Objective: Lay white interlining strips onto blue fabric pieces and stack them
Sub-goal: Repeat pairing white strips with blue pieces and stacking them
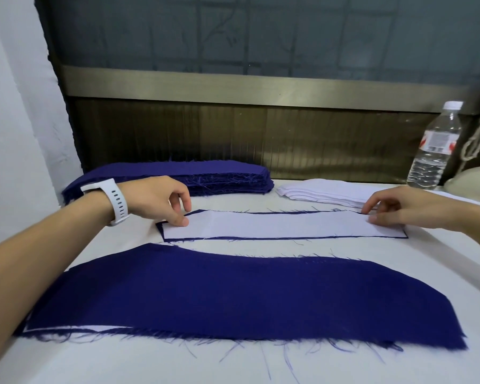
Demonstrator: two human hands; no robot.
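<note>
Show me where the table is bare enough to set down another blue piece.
Widest bare cloth: the near edge of the table, in front of the front blue pile, and the right side between that pile and the right forearm. Only a thin band separates the pile from the white strip. The back is crowded: blue stack, white strip stack, water bottle.

A single wide-angle camera worn on the person's head looks forward and down at the white interlining strip [283, 224] from close above the near edge of the table [150, 364]. The left hand [155, 199] and right hand [394, 210] reach in from the strip's near side to its two ends. The strip sits just above mid-frame, while beyond it the view reaches a water bottle [434, 151] and a dark wall panel [261, 134], and the lens bends straight edges away from the strip.
</note>
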